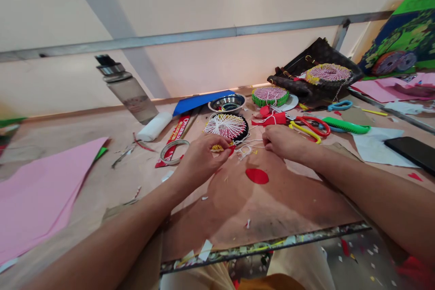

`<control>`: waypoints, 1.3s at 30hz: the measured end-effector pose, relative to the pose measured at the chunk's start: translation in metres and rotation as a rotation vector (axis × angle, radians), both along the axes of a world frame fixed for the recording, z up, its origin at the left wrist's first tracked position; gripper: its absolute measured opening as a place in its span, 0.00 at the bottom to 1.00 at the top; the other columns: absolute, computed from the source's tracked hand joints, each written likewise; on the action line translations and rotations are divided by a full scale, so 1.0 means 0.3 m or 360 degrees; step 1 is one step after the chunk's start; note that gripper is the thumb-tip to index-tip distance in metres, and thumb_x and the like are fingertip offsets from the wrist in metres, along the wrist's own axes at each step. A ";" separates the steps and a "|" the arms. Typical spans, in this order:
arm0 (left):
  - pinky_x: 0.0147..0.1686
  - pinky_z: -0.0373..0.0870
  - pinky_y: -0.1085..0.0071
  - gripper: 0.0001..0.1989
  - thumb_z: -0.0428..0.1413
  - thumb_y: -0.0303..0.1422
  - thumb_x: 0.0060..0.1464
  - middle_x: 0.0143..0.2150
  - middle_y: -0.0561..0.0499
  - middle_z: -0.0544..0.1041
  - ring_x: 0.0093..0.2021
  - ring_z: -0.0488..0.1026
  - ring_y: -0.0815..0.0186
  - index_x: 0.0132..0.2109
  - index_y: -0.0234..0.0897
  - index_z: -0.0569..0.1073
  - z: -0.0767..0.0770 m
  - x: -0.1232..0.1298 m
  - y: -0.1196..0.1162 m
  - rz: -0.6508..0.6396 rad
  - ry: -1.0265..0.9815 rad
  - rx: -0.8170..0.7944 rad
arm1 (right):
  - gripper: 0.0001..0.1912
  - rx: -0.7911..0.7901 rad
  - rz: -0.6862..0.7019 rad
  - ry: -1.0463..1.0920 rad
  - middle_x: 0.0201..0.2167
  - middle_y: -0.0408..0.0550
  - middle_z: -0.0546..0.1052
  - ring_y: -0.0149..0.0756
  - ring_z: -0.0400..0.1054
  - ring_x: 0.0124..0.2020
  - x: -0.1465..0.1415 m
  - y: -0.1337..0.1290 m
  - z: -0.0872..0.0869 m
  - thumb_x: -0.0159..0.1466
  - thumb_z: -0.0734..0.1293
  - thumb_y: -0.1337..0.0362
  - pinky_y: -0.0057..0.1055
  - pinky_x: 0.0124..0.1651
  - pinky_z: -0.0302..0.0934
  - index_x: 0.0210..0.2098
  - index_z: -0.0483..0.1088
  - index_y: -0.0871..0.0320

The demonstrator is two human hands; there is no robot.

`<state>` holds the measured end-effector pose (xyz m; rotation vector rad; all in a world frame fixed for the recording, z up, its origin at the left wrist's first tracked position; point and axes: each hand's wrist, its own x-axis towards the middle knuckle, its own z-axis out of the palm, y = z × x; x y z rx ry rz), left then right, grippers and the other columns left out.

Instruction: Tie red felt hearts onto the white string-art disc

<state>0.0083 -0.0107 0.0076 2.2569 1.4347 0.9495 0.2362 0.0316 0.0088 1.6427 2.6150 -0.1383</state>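
So, yarn-wound disc point(234, 123) is lying on the paper-covered table point(299, 208), between the hands and a bit beyond them: white and pink strands across the top, black showing on the right rim, yellow at the near left edge. Left hand point(206, 156) is at that near edge, fingers bent, thumb below the index; can't tell if they're clamped on the rim or only resting there. Right hand point(283, 144) is just right of the disc, fingers curled together on white yarn point(245, 151) that runs over from the disc and bunches in loose loops between the two hands. Red oval piece point(257, 176) lies flat on the near side of the yarn. Steel bowl point(239, 99) sits right behind the disc, green-rimmed disc point(270, 96) to the right of the bowl. Red-handled scissors point(319, 123) lie beyond the right wrist, green-handled tool point(346, 126) next to them, black phone point(413, 150) further right, partly on white paper point(369, 147). Left side: tape roll point(163, 156) near the left hand, overlapping a red printed carton point(181, 128), then white roll point(155, 127), bottle point(131, 97) standing behind it
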 end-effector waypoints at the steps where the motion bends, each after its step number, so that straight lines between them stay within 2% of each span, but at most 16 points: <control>1: 0.39 0.66 0.67 0.04 0.57 0.32 0.50 0.36 0.51 0.79 0.37 0.73 0.64 0.29 0.39 0.75 0.002 0.001 -0.004 0.0001 -0.0034 -0.0053 | 0.08 0.0020 0.0014 -0.0035 0.33 0.54 0.75 0.38 0.67 0.33 -0.005 -0.001 -0.007 0.58 0.62 0.66 0.29 0.30 0.51 0.32 0.72 0.61; 3: 0.34 0.67 0.68 0.05 0.57 0.35 0.51 0.34 0.51 0.79 0.33 0.73 0.64 0.31 0.39 0.75 0.006 0.003 -0.010 -0.0024 -0.0121 -0.0204 | 0.09 0.0112 0.0088 -0.0039 0.36 0.57 0.74 0.40 0.66 0.36 -0.015 0.001 -0.021 0.59 0.61 0.67 0.30 0.31 0.51 0.34 0.71 0.63; 5: 0.33 0.67 0.68 0.07 0.57 0.36 0.51 0.36 0.49 0.79 0.33 0.73 0.64 0.32 0.38 0.75 0.006 0.009 -0.012 -0.0105 -0.0273 -0.0354 | 0.09 0.0216 0.0138 0.0068 0.37 0.57 0.73 0.38 0.65 0.36 -0.023 0.003 -0.031 0.59 0.60 0.67 0.29 0.32 0.51 0.37 0.69 0.64; 9: 0.48 0.65 0.63 0.07 0.57 0.34 0.51 0.51 0.45 0.74 0.50 0.71 0.58 0.29 0.36 0.73 -0.003 0.033 0.008 -0.0278 -0.0655 -0.0501 | 0.07 0.0317 0.0204 0.0482 0.33 0.50 0.71 0.30 0.60 0.29 -0.039 -0.001 -0.021 0.60 0.58 0.70 0.26 0.30 0.50 0.36 0.65 0.62; 10: 0.50 0.64 0.61 0.07 0.57 0.34 0.51 0.52 0.44 0.73 0.53 0.69 0.57 0.29 0.36 0.73 -0.007 0.041 0.016 -0.0313 -0.0718 -0.0527 | 0.06 0.0323 0.0246 0.0582 0.32 0.49 0.71 0.29 0.59 0.28 -0.044 -0.006 -0.013 0.60 0.57 0.70 0.25 0.30 0.50 0.35 0.64 0.61; 12: 0.52 0.62 0.61 0.07 0.57 0.34 0.50 0.49 0.45 0.75 0.56 0.66 0.57 0.29 0.36 0.72 -0.016 0.057 0.031 -0.0390 -0.0800 -0.0622 | 0.05 0.0306 0.0322 0.0766 0.31 0.47 0.70 0.27 0.59 0.28 -0.052 -0.019 0.004 0.60 0.57 0.71 0.25 0.31 0.51 0.33 0.64 0.61; 14: 0.49 0.64 0.62 0.06 0.59 0.34 0.49 0.42 0.47 0.78 0.53 0.69 0.58 0.28 0.36 0.72 -0.024 0.071 0.040 -0.0423 -0.0855 -0.0756 | 0.04 0.0291 0.0377 0.0923 0.31 0.46 0.70 0.27 0.60 0.29 -0.056 -0.033 0.017 0.60 0.59 0.72 0.25 0.32 0.53 0.33 0.64 0.61; 16: 0.44 0.67 0.65 0.06 0.60 0.34 0.48 0.36 0.49 0.78 0.44 0.73 0.60 0.29 0.36 0.72 -0.031 0.080 0.041 -0.0370 -0.0891 -0.0855 | 0.04 0.0282 0.0404 0.1040 0.31 0.46 0.71 0.28 0.61 0.31 -0.057 -0.042 0.022 0.59 0.60 0.72 0.25 0.34 0.54 0.34 0.65 0.61; 20: 0.33 0.68 0.69 0.06 0.61 0.34 0.46 0.31 0.50 0.77 0.33 0.73 0.64 0.31 0.36 0.74 -0.042 0.078 0.039 -0.0219 -0.0976 -0.0924 | 0.05 0.0182 0.0337 0.1219 0.31 0.45 0.72 0.28 0.62 0.31 -0.046 -0.040 0.017 0.59 0.61 0.71 0.26 0.34 0.56 0.35 0.67 0.61; 24: 0.34 0.68 0.70 0.09 0.62 0.35 0.46 0.30 0.49 0.76 0.32 0.72 0.66 0.31 0.34 0.74 -0.061 0.064 0.048 -0.0275 -0.1222 -0.1049 | 0.07 0.0094 0.0231 0.1397 0.34 0.46 0.73 0.28 0.64 0.33 -0.036 -0.029 0.014 0.61 0.61 0.68 0.27 0.36 0.59 0.38 0.69 0.61; 27: 0.36 0.68 0.69 0.10 0.63 0.35 0.45 0.31 0.49 0.76 0.32 0.72 0.67 0.31 0.33 0.73 -0.072 0.057 0.052 -0.0327 -0.1353 -0.1107 | 0.10 0.0084 0.0360 0.1446 0.37 0.49 0.73 0.29 0.65 0.34 -0.038 -0.030 0.013 0.61 0.64 0.66 0.27 0.36 0.61 0.42 0.70 0.61; 29: 0.37 0.68 0.70 0.09 0.63 0.34 0.45 0.31 0.49 0.76 0.33 0.72 0.67 0.30 0.33 0.73 -0.074 0.055 0.050 -0.0362 -0.1355 -0.1120 | 0.12 0.0162 0.0465 0.1381 0.39 0.49 0.73 0.29 0.65 0.34 -0.043 -0.034 0.009 0.59 0.66 0.66 0.27 0.36 0.61 0.43 0.71 0.60; 32: 0.35 0.68 0.70 0.09 0.63 0.35 0.44 0.30 0.50 0.77 0.33 0.73 0.66 0.30 0.34 0.74 -0.066 0.057 0.042 -0.0352 -0.1264 -0.1120 | 0.09 0.0300 0.0535 0.1278 0.37 0.48 0.75 0.28 0.65 0.33 -0.051 -0.042 0.003 0.59 0.66 0.67 0.28 0.37 0.60 0.40 0.73 0.59; 36: 0.29 0.67 0.71 0.08 0.63 0.36 0.45 0.29 0.50 0.77 0.29 0.72 0.66 0.31 0.36 0.75 -0.055 0.060 0.032 -0.0267 -0.1150 -0.1126 | 0.05 0.0320 0.0602 0.1231 0.30 0.45 0.76 0.29 0.65 0.32 -0.051 -0.043 0.003 0.60 0.65 0.68 0.28 0.38 0.58 0.33 0.74 0.59; 39: 0.28 0.67 0.72 0.08 0.62 0.36 0.45 0.29 0.50 0.77 0.28 0.72 0.67 0.32 0.36 0.75 -0.054 0.062 0.030 -0.0270 -0.1155 -0.1142 | 0.06 0.0347 0.0511 0.1173 0.29 0.46 0.74 0.29 0.63 0.31 -0.050 -0.037 -0.002 0.61 0.63 0.68 0.27 0.36 0.55 0.30 0.72 0.61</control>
